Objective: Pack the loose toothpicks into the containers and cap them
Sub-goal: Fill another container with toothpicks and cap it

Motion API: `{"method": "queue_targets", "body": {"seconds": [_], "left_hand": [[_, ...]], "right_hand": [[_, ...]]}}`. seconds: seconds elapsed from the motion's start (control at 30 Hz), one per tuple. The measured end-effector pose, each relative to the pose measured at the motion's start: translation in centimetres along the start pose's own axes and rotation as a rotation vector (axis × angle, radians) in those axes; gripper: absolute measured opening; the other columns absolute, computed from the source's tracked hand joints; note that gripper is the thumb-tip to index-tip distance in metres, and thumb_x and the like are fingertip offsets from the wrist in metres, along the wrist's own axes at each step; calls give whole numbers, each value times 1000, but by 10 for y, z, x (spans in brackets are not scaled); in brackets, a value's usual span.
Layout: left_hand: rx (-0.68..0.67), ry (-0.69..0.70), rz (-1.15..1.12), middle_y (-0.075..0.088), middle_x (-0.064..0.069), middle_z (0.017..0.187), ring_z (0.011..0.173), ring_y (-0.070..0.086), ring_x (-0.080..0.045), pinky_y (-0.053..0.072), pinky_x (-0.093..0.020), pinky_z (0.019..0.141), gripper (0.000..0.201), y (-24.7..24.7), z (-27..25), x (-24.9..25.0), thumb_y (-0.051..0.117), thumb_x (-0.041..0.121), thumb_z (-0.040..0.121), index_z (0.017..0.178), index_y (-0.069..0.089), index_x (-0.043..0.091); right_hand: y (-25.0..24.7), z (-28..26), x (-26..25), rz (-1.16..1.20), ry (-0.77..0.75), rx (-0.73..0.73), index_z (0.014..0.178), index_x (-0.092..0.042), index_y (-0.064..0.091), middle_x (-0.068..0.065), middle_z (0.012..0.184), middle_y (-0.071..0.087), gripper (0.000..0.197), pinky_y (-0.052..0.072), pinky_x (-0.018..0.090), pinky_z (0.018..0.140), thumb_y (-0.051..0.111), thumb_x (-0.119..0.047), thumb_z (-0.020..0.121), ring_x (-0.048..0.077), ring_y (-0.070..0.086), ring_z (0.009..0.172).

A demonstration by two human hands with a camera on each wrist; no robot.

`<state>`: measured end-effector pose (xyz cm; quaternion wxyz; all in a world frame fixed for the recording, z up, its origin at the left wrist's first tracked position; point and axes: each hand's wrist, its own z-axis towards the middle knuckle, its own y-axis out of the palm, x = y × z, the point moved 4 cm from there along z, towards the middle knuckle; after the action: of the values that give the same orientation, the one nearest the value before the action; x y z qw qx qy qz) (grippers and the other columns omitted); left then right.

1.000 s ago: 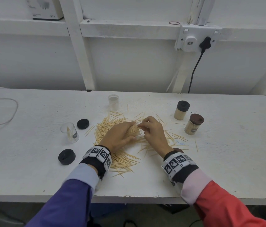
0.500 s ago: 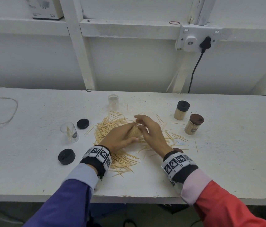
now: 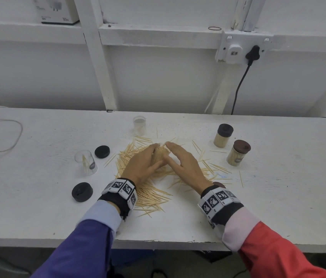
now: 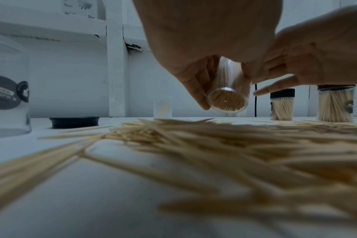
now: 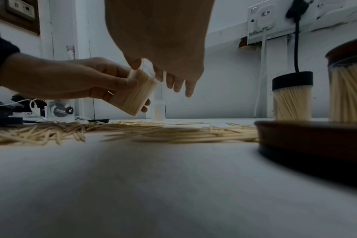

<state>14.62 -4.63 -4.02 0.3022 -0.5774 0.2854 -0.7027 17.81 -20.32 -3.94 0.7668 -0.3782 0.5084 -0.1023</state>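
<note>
On the white tabletop (image 3: 258,197), above the loose toothpicks (image 3: 150,197), the left hand (image 3: 144,163) grips a full clear container (image 4: 227,95), tilted with its mouth toward the flat, empty right hand (image 3: 186,165) touching it, while only the right wrist view shows a brown cap (image 5: 312,138) beside that wrist.

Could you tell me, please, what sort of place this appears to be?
Probably a plain utility or workshop room: a white-painted bench against a framed white wall, with a wall socket and plugged-in cable.
</note>
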Motion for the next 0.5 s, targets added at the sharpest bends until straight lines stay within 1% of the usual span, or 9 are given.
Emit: {"method": "queue_targets", "body": {"seconds": [0.1, 0.2, 0.23, 0.33, 0.4, 0.5], "left_hand": [[6, 1, 3, 60, 2, 128, 112, 59, -15, 49, -36, 94, 74, -1, 0, 0, 53, 64, 87, 143, 39, 17], [4, 15, -13, 61, 6, 120, 105, 60, -14, 49, -32, 88, 67, -3, -1, 5, 53, 60, 88, 140, 41, 20], [-1, 23, -18, 61, 7, 119, 104, 60, -13, 49, -32, 87, 66, -2, -1, 5, 53, 60, 88, 140, 42, 21], [-16, 16, -10, 61, 5, 123, 107, 60, -13, 50, -35, 90, 68, -1, -1, 3, 54, 61, 88, 141, 40, 20], [-16, 3, 13, 61, 3, 125, 109, 59, -14, 49, -36, 92, 71, -1, 0, 2, 54, 61, 88, 143, 39, 18], [-19, 15, 2, 60, 4, 123, 107, 59, -14, 49, -34, 91, 72, -2, -1, 5, 51, 63, 86, 142, 40, 18]], "right_hand": [[-3, 0, -1, 4, -2, 41, 146, -29, 42, -14, 152, 38, 50, 24, 24, 113, 44, -48, 100, 0, 30, 139], [0, 0, -2, -23, -42, 9, 141, -36, 47, -14, 149, 40, 44, 24, 22, 107, 47, -46, 99, 1, 32, 137], [1, 0, -1, -21, -49, 13, 139, -37, 50, -14, 148, 42, 41, 25, 22, 106, 48, -45, 99, 1, 33, 135], [-4, 0, -2, -5, -68, 125, 130, -27, 59, -12, 136, 52, 36, 37, 27, 105, 51, -42, 98, 1, 41, 127], [-7, 0, -6, -13, -97, 184, 127, -23, 59, -11, 129, 55, 34, 42, 28, 101, 53, -40, 97, 2, 45, 122], [-5, 0, -5, -6, -101, 135, 131, -27, 57, -13, 133, 52, 36, 40, 24, 100, 53, -39, 97, 1, 42, 124]]}}
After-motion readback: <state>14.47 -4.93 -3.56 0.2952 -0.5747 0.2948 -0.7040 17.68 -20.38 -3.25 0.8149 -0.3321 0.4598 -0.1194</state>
